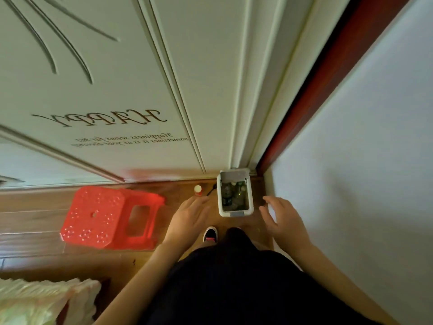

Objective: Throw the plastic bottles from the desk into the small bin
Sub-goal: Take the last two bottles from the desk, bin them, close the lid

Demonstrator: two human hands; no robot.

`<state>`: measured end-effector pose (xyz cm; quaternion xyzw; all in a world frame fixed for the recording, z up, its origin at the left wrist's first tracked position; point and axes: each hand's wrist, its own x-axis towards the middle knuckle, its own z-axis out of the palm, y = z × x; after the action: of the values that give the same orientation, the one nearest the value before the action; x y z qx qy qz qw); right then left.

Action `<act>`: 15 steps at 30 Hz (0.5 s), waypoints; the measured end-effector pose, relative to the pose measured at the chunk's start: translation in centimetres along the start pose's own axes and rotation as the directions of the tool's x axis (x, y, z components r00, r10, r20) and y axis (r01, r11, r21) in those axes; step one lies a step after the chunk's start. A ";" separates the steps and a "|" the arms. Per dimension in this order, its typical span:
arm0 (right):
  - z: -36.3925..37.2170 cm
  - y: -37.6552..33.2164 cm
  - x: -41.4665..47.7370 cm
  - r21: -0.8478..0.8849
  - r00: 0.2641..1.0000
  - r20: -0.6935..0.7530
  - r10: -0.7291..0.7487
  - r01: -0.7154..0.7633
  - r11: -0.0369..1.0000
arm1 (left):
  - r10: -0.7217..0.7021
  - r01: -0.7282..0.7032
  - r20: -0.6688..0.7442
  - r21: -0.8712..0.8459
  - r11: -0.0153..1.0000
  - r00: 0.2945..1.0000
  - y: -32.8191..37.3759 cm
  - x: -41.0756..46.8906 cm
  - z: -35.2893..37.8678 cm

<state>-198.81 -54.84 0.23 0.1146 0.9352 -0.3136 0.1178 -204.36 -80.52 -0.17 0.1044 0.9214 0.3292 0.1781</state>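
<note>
A small white bin (pixel 250 208) stands on the wooden floor in the corner by the door. Several plastic bottles (pixel 230 195) lie inside it, dark and clear ones mixed. My left hand (pixel 189 219) hovers to the left of the bin, palm down, fingers spread, holding nothing. My right hand (pixel 284 219) hovers to the bin's right, fingers loosely curled and apart, also empty. Both hands are above the floor and apart from the bin. The desk is not in view.
A red plastic stool (pixel 105 219) lies on the floor to the left. A small red bottle with a white cap (pixel 198 190) stands by the door (pixel 117 90) beside the bin. A white wall (pixel 363 184) runs along the right. Light fabric (pixel 42 301) sits at bottom left.
</note>
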 end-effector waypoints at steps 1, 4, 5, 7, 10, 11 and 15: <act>0.1 0.1 -0.6 -0.002 0.999 0.014 0.033 -0.033 0.999 | -0.026 0.026 0.023 -0.002 1.000 0.999 -0.4 -0.7 0.1; 0.8 0.9 -1.9 -0.001 0.994 0.038 0.106 -0.106 0.994 | -0.121 0.123 0.092 -0.007 0.992 0.988 -1.4 -2.2 0.9; 1.1 1.2 -2.1 -0.004 0.993 0.031 0.117 -0.117 0.993 | -0.141 0.143 0.103 -0.017 0.990 0.985 -1.4 -2.5 1.0; 1.2 1.2 -2.5 0.005 0.990 0.004 0.138 -0.138 0.990 | -0.132 0.136 0.103 -0.037 0.990 0.986 -1.0 -2.5 0.7; 0.4 0.6 -2.8 0.070 0.983 -0.083 0.165 -0.159 0.985 | -0.051 0.053 0.108 -0.020 0.998 0.993 0.3 -1.1 -0.6; 0.1 0.3 -3.1 0.080 0.977 -0.128 0.169 -0.160 0.984 | -0.020 0.022 0.111 -0.011 1.000 0.994 0.7 -0.4 -1.2; -1.2 -1.5 -4.5 0.114 0.933 -0.283 0.222 -0.197 0.974 | 0.150 -0.146 0.140 -0.042 0.988 0.979 2.6 3.0 -4.0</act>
<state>-195.18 -55.93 3.28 0.2639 0.9108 -0.3175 0.0055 -208.50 -79.88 3.56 0.1932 0.8905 0.3479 0.2204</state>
